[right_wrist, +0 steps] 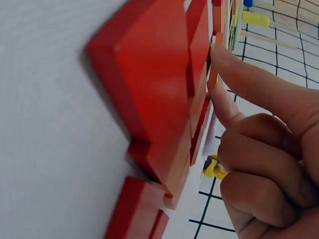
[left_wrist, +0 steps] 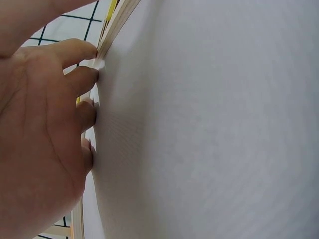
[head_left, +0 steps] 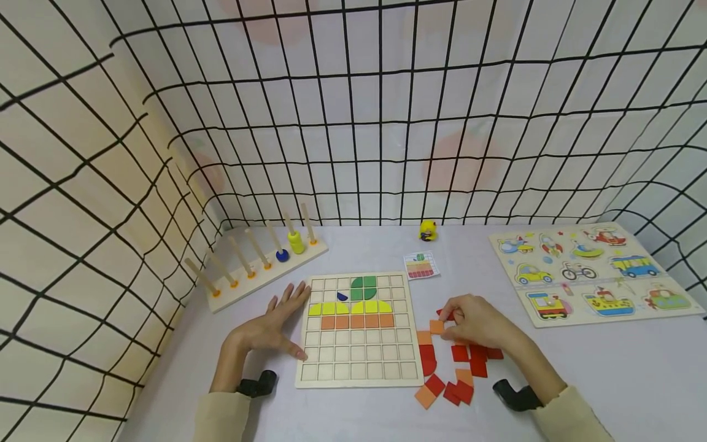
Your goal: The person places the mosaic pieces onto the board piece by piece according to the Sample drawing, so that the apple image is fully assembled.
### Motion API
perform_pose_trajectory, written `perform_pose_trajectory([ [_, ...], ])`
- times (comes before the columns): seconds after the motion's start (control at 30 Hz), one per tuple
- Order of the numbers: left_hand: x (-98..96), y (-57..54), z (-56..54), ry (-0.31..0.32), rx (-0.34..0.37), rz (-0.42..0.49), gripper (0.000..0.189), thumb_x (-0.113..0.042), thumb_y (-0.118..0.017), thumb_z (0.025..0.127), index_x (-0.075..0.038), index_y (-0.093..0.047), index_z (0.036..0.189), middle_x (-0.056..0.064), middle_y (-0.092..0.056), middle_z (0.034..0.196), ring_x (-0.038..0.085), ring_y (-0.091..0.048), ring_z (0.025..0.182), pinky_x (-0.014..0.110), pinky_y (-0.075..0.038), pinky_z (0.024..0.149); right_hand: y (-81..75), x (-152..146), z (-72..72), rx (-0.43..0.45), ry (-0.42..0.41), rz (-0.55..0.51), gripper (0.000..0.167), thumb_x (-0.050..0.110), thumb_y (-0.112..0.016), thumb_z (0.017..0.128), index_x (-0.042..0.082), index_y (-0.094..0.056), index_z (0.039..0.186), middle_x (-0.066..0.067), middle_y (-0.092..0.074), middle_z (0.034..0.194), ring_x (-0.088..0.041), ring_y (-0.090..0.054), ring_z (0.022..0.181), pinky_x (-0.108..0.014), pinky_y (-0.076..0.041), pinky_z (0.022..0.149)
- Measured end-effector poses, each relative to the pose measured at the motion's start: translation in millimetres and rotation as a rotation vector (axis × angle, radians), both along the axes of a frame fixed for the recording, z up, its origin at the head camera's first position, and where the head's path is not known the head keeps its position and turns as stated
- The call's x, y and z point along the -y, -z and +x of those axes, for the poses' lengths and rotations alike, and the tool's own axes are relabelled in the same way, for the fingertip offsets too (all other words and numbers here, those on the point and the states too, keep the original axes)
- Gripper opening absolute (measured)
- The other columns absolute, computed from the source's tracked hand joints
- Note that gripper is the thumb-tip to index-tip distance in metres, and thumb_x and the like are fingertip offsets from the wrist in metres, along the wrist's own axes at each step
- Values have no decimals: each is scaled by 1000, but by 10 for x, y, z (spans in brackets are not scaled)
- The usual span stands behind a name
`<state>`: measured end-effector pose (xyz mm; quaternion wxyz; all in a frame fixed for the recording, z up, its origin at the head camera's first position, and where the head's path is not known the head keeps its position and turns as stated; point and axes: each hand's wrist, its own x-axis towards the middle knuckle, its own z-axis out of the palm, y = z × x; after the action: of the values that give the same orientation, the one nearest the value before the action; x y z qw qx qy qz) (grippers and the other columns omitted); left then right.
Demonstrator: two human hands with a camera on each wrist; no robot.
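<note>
A wooden grid board point(head_left: 326, 371) lies flat on the table. It carries a row of yellow pieces point(head_left: 364, 307), orange squares point(head_left: 357, 321) below them, a green round shape point(head_left: 363, 288) and a small dark blue piece point(head_left: 342, 296). My left hand point(head_left: 270, 328) is spread along the board's left edge, thumb and fingertips right at its rim. Right of the board, my right hand point(head_left: 476, 320) pinches an orange square tile point(head_left: 437, 327) between thumb and index finger, the other fingers curled in. Red tiles point(right_wrist: 149, 64) lie loose under and around that hand.
A picture card point(head_left: 421, 265) lies beyond the board's upper right corner, with a yellow toy figure point(head_left: 428, 231) behind it. A peg stand point(head_left: 265, 270) with upright rods is at the back left. A vehicle puzzle board point(head_left: 596, 273) lies at right; black netting point(head_left: 381, 123) encloses the table.
</note>
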<state>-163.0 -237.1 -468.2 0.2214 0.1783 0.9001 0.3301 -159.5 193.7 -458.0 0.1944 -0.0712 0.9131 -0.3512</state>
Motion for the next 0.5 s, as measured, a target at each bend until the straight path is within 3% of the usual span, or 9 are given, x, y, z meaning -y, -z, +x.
perform_pose_trajectory([
  [0.17, 5, 17, 14, -4, 12, 8, 138, -31, -99, 64, -12, -9, 167, 13, 8, 175, 37, 18, 161, 63, 14, 128, -31, 148, -39, -94, -24, -45, 24, 18, -87, 83, 9, -76, 102, 3, -34, 57, -13, -33, 53, -19, -24, 48],
  [0.3, 3, 22, 16, 0, 15, 15, 140, -29, -99, 63, -11, -8, 167, 12, 9, 175, 37, 19, 161, 63, 14, 128, -111, 507, -73, -143, -84, -87, 23, 19, -89, 80, 9, -77, 98, 5, -27, 55, -12, -25, 51, -20, -18, 49],
  [0.5, 6, 17, 2, 5, 4, 5, 141, -28, -100, 61, -12, -9, 167, 12, 7, 176, 37, 17, 161, 63, 13, 128, -174, 1319, -94, -183, -184, -103, 21, 18, -92, 76, 10, -78, 89, 5, -44, 65, -12, -39, 60, -20, -26, 53],
])
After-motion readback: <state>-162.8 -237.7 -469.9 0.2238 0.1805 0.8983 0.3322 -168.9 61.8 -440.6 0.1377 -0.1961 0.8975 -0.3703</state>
